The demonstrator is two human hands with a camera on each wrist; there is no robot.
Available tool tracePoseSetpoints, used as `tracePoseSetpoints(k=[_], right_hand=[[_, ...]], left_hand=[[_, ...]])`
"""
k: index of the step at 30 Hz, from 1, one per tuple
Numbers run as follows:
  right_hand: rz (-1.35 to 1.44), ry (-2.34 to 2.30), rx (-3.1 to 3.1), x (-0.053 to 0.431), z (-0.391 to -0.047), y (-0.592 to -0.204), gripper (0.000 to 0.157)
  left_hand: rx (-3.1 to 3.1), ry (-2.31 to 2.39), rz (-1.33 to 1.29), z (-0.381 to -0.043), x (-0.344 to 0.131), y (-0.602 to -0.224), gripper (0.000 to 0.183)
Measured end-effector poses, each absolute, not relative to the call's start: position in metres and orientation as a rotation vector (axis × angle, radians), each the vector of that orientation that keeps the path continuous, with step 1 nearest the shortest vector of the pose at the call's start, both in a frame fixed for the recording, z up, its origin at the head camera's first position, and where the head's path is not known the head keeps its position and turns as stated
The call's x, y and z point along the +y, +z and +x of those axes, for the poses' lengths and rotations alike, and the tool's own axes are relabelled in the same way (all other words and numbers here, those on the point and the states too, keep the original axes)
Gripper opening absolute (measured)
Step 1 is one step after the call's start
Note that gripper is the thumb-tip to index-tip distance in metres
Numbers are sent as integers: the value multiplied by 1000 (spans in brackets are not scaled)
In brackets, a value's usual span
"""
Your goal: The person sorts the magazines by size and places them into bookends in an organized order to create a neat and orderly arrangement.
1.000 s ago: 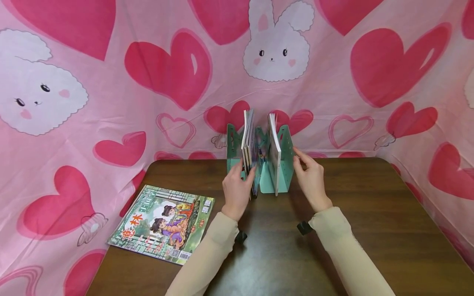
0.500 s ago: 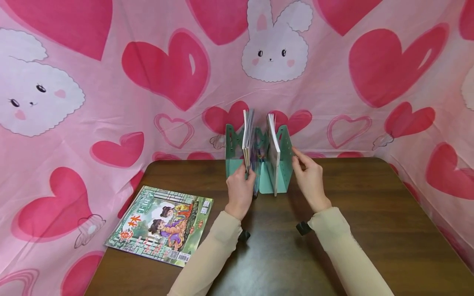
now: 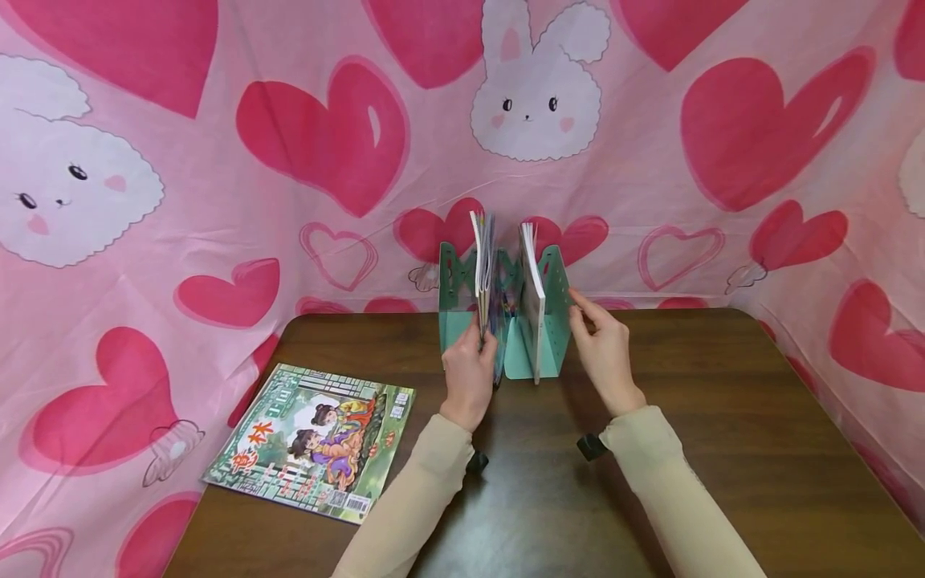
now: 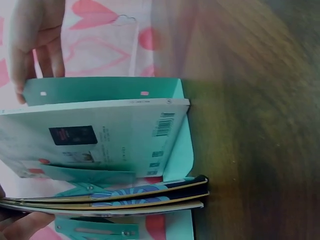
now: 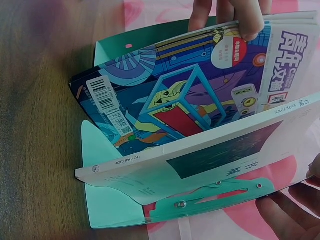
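Toward the back of the table, a mint-green expandable bookend (image 3: 558, 301) stands upright. My left hand (image 3: 468, 377) pinches a few thin magazines (image 5: 185, 100) by their near edges, thumb on the right face and fingers on the left. They stand on edge in the left part of the bookend, and the outer one has a blue-purple cover. A thicker white magazine (image 3: 536, 321) leans on edge in the right part. At the bookend's right panel, my right hand (image 3: 607, 349) holds its outer edge between thumb and fingers.
A magazine with a colourful cover (image 3: 314, 441) lies flat on the left side of the brown wooden table (image 3: 723, 433). Behind the table hangs a pink cloth (image 3: 448, 160) with hearts and rabbits, close to the bookend's back.
My left hand has shifted slightly right and its fingers have closed in on the magazines, which now stand tighter together. The right hand stays on the panel.
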State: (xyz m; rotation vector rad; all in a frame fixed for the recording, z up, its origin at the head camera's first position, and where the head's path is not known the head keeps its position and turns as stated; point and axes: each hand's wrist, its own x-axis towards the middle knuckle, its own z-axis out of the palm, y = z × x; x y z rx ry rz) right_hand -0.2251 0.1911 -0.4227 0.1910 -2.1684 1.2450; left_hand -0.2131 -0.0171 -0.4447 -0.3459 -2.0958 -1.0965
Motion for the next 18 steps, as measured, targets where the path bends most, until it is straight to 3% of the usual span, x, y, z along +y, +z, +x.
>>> tracePoseSetpoints(k=[10,18], right_hand=[[196,1249,-2149,191,-225,-424,33],[199,1253,-2155,191,-225,-424,33]], left_hand=[[-2153,-1010,-373,-213,-18,-445,30],[-2306,-1011,-395,-211,-21,-448,48]])
